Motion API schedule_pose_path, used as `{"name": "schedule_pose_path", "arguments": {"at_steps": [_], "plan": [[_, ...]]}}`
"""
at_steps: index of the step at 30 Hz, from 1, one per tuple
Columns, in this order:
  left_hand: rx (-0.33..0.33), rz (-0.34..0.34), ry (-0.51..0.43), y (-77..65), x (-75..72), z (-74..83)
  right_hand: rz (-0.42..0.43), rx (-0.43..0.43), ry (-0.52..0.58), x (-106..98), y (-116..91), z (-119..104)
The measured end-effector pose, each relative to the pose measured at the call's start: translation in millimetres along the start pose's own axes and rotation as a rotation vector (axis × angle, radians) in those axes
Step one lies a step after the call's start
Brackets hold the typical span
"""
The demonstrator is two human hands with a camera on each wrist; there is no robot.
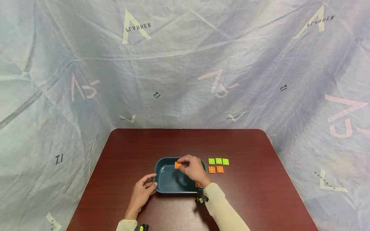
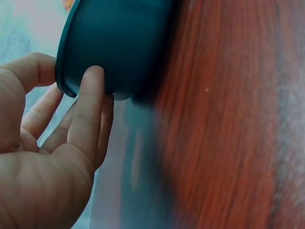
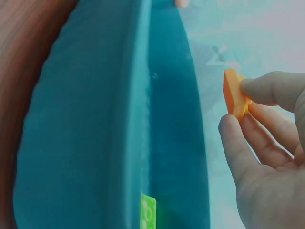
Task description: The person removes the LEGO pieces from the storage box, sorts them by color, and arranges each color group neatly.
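Observation:
My right hand (image 1: 194,170) pinches an orange toy building brick (image 3: 232,93) between thumb and fingertips, raised over the teal basin (image 1: 170,193). In the head view this held brick lies over the basin's far wall, its studs partly showing. My left hand (image 2: 57,143) holds the basin's left end, one finger at the rim and another digit pressed to the outer wall. Inside the basin, at its right end, an orange brick (image 1: 198,184) shows beneath my right wrist. A green brick (image 3: 148,211) also lies inside, partly hidden by the near wall.
Right of the basin, three green bricks (image 1: 218,161) form a row on the dark red table (image 1: 245,199). Two orange bricks, one of them the right one (image 1: 220,169), sit in front of that row. Grey printed cloth (image 1: 179,80) hangs behind the table and on both sides.

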State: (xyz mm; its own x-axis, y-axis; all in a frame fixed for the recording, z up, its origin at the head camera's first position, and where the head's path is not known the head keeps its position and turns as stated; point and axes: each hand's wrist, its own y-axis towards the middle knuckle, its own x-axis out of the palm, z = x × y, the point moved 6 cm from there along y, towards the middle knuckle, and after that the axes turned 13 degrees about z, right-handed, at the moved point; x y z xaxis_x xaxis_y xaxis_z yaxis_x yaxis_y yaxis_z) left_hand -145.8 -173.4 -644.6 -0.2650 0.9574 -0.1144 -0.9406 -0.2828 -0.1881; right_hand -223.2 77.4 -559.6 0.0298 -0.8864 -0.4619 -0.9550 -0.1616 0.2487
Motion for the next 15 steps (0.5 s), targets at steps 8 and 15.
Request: {"name": "schedule_pose_path", "arguments": {"at_steps": [8, 15], "plan": [[-0.003, 0.001, -0.012, -1.5, 0.0, 0.7, 0.09, 0.008, 0.003, -22, -4, 6], [-0.005, -0.002, -0.007, -0.3, -0.4, 1.1, 0.113, 0.039, -0.008, -37, -8, 12]]}}
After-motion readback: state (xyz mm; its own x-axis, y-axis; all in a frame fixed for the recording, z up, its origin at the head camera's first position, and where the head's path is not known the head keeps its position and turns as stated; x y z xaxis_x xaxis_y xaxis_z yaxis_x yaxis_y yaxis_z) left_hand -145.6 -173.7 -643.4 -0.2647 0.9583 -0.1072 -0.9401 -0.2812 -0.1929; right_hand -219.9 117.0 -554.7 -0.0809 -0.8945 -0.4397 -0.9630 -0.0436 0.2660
